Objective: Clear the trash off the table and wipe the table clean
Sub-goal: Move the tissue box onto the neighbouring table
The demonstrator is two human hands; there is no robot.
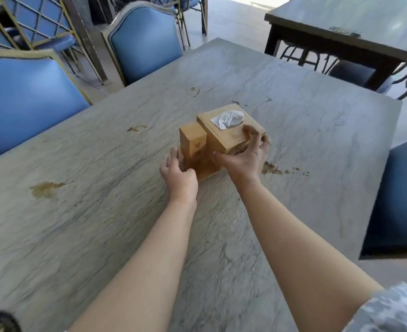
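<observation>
A wooden tissue box (224, 137) with a white tissue (229, 119) poking from its top stands mid-table, joined to a taller, narrow wooden holder (193, 142) on one shared base. My right hand (245, 156) grips the tissue box at its near right corner, fingers over the top edge. My left hand (177, 173) holds the base at the narrow holder's left side. Brown stains mark the grey marble table (101, 224): one at the left (46, 188), one right of the box (272, 169), small ones farther back (135, 128).
Blue padded chairs (22, 101) stand along the table's left edge, another (145, 41) at the far left corner. A blue seat (399, 200) sits at the right. A second dark-framed table (356, 22) stands at the back right.
</observation>
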